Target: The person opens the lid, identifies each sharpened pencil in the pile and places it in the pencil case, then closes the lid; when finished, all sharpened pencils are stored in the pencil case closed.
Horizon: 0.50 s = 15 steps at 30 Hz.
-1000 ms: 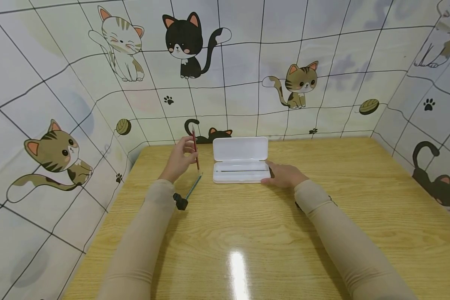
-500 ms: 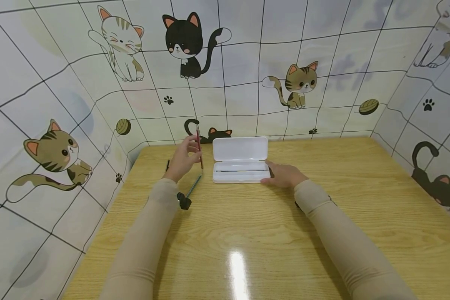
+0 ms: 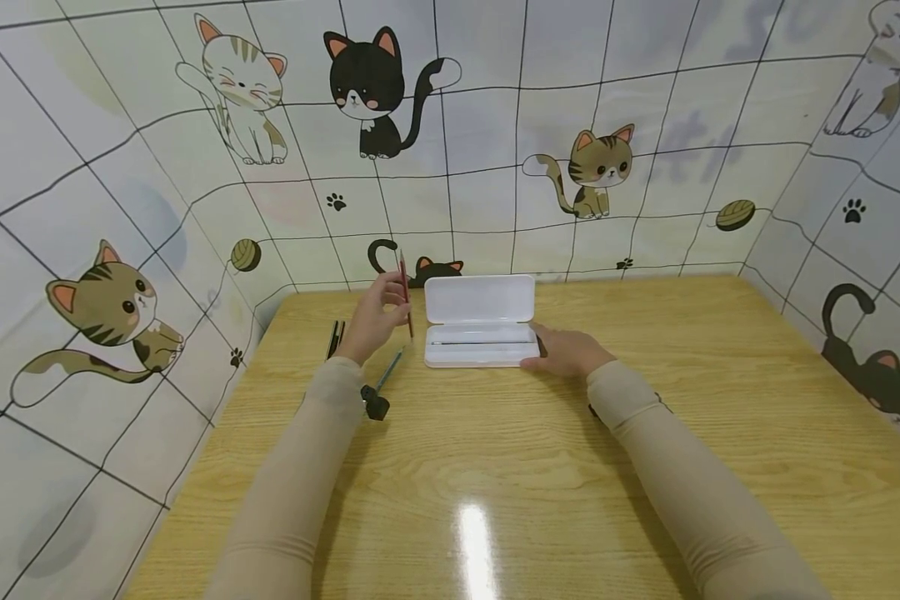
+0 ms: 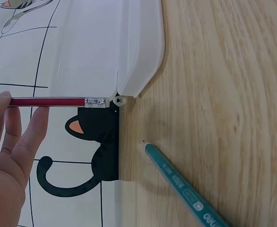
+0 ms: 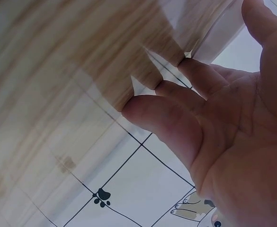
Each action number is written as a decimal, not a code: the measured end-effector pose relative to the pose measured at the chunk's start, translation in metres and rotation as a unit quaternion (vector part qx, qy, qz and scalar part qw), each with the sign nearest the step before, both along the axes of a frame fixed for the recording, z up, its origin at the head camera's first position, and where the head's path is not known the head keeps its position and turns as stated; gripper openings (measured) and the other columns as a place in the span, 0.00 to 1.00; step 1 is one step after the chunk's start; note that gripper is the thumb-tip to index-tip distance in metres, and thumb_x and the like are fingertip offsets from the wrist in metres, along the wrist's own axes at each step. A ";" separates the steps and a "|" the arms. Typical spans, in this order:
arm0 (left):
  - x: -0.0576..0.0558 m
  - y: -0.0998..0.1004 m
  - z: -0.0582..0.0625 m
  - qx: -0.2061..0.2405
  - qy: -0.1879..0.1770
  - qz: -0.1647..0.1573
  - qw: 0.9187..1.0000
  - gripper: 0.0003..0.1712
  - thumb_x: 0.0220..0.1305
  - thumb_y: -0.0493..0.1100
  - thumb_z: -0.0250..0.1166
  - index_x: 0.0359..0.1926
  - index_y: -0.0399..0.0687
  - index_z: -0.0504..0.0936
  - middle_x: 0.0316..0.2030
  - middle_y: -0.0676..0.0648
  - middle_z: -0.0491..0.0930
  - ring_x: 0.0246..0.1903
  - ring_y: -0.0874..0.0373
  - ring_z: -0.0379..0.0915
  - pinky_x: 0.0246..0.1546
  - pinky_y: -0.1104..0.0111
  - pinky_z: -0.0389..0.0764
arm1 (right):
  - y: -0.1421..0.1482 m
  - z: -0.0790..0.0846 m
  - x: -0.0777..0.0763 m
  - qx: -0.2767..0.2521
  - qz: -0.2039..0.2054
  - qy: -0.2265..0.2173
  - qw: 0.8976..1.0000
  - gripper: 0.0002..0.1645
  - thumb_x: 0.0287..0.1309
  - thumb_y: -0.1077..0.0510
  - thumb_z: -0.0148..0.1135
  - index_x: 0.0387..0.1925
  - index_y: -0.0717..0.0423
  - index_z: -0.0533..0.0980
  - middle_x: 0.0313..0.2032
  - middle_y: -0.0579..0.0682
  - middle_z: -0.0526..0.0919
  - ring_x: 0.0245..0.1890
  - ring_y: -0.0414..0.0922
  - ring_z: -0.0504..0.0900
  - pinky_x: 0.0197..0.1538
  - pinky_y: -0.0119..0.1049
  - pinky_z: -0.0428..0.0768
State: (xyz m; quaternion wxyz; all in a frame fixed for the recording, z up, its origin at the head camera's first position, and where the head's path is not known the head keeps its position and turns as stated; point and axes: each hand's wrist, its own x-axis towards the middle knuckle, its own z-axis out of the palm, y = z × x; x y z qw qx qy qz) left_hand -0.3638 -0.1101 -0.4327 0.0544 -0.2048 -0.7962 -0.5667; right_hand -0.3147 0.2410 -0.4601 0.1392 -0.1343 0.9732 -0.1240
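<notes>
My left hand (image 3: 375, 321) pinches a red pencil (image 3: 407, 292) between thumb and fingers, holding it nearly upright left of the white pencil case. In the left wrist view its metal band and white eraser (image 4: 119, 100) point down at the table. The pencil case (image 3: 480, 300) lies with its lid raised, and a thin dark stick (image 3: 483, 342) rests inside. My right hand (image 3: 570, 350) grips the case's right end, thumb at the front corner. In the right wrist view those fingers (image 5: 164, 113) curl with their tips down at the tabletop.
A teal pencil (image 3: 392, 368) lies slanted on the wooden table (image 3: 540, 458), in front of the left hand. Two dark pens (image 3: 335, 337) lie left of that hand, partly hidden by it. A cat-print wall covering (image 3: 487, 200) stands close behind the case.
The left hand has moved right with the red pencil, closer to the pencil case. The dark pens behind the wrist have come into sight. The right hand and case have stayed put.
</notes>
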 end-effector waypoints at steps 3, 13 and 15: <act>0.000 0.003 0.000 0.007 0.003 0.001 1.000 0.26 0.70 0.27 0.61 0.65 0.45 0.71 0.52 0.34 0.74 0.48 0.47 0.75 0.43 0.59 0.86 | 0.001 0.000 0.000 0.001 -0.002 -0.001 1.000 0.56 0.68 0.30 0.55 0.81 0.55 0.45 0.75 0.64 0.59 0.72 0.64 0.62 0.69 0.61 0.64; -0.004 0.011 -0.004 0.030 0.005 0.010 0.999 0.25 0.68 0.25 0.61 0.62 0.44 0.71 0.53 0.31 0.73 0.48 0.46 0.75 0.42 0.60 0.87 | 0.002 -0.002 -0.002 0.006 0.000 0.000 1.000 0.56 0.68 0.30 0.55 0.81 0.55 0.44 0.75 0.64 0.59 0.72 0.64 0.62 0.70 0.61 0.63; -0.004 0.013 -0.005 0.034 0.005 0.009 0.999 0.25 0.68 0.25 0.61 0.63 0.43 0.71 0.53 0.31 0.73 0.48 0.46 0.75 0.41 0.61 0.87 | 0.002 -0.002 -0.002 0.009 0.000 0.001 1.000 0.56 0.68 0.30 0.55 0.81 0.55 0.44 0.75 0.64 0.59 0.72 0.64 0.62 0.70 0.61 0.63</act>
